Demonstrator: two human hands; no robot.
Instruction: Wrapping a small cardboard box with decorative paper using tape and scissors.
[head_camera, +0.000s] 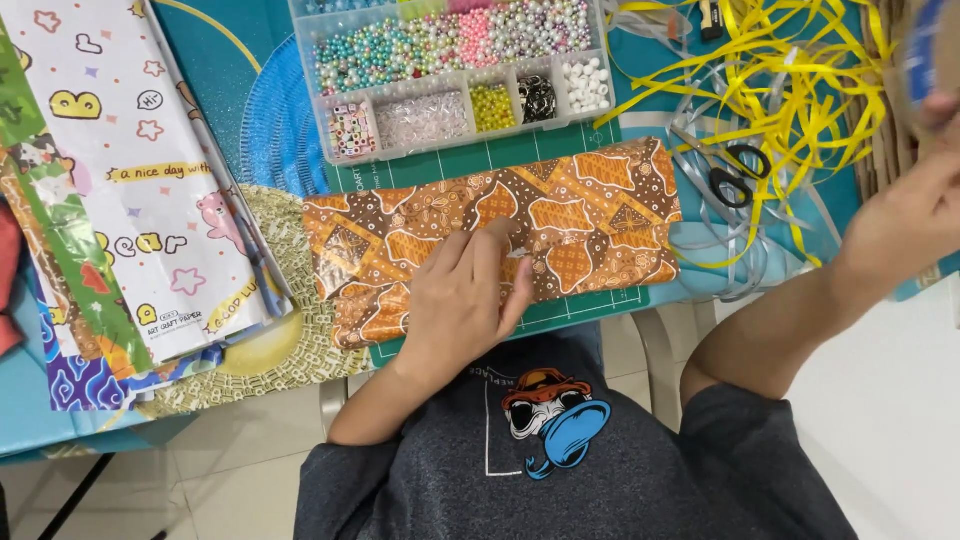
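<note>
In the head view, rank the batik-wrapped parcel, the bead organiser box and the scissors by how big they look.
1. Batik-wrapped parcel, partly covered by the left hand
2. Bead organiser box, cut off by the frame's top edge, so unsure
3. Scissors, clearly smallest

A: Where does the view sit?

B: There is 1 camera, worn on the person's head. It looks steeply down over the chest, so the grey shirt (560, 470) fills the bottom edge and the bench (60, 420) lies beyond it.

A: Which way does it face?

B: Forward and down. The bench's far side is at the top of the frame, its near edge crosses the middle, and pale floor (880, 420) shows below on both sides.

A: How near is it?

B: Close. The left hand (465, 300) is large and sharp at centre, while the right hand (915, 215) is cut by the right edge and blurred.

A: Any shared part?

B: None, with only 1 view.
</note>
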